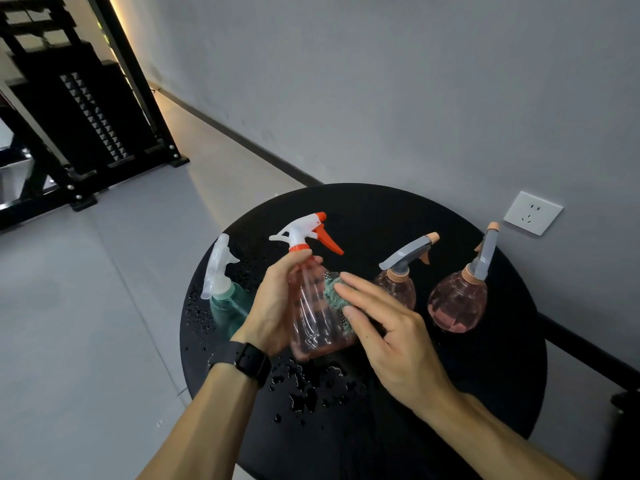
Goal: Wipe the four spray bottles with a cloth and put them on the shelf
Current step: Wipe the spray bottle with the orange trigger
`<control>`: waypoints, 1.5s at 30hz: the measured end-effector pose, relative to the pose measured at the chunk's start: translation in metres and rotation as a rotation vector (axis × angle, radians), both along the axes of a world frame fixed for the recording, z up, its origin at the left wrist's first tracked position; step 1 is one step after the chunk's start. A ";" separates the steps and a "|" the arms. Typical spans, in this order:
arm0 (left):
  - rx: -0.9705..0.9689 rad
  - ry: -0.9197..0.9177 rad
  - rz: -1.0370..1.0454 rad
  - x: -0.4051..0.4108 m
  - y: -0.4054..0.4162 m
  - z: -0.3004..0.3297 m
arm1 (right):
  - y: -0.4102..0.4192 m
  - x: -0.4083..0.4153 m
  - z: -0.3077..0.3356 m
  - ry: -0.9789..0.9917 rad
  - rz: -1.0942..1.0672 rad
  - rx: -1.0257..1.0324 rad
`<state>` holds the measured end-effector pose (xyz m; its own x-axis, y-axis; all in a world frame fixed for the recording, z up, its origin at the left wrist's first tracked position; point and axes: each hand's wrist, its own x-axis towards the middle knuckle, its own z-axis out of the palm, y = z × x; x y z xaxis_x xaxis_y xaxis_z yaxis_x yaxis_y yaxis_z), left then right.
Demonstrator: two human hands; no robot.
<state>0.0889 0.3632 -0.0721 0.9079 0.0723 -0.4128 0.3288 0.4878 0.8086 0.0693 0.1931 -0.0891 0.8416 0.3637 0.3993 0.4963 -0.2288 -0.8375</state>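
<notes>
My left hand (pixel 273 303) grips a clear pink spray bottle (pixel 313 320) with a white and orange trigger head, held just above the round black table (pixel 485 368). My right hand (pixel 384 327) presses a grey-green cloth (pixel 334 296) against the bottle's side with straight fingers. A green bottle (pixel 225 299) with a whitish trigger stands on the table at the left, partly behind my left hand. Two round pink bottles (pixel 398 285) (pixel 457 303) with grey heads stand at the right.
Water drops (pixel 311 389) lie on the table near its front and left edge. A black metal shelf (pixel 79 133) stands on the grey floor at the far left. A grey wall with a white socket (pixel 531 213) runs behind the table.
</notes>
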 end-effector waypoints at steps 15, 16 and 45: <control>0.042 -0.020 0.011 -0.001 -0.010 -0.008 | 0.016 0.028 0.017 0.135 -0.077 0.027; 0.060 -0.014 0.026 0.000 -0.007 -0.009 | 0.015 0.026 0.017 0.135 -0.076 0.023; -0.249 0.123 0.095 0.009 -0.003 -0.026 | 0.014 0.018 0.018 0.014 -0.207 0.095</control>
<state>0.0981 0.3604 -0.0978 0.8441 0.0372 -0.5349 0.3604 0.6992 0.6175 0.0873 0.2068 -0.0707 0.8999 0.1441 0.4117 0.4355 -0.2439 -0.8665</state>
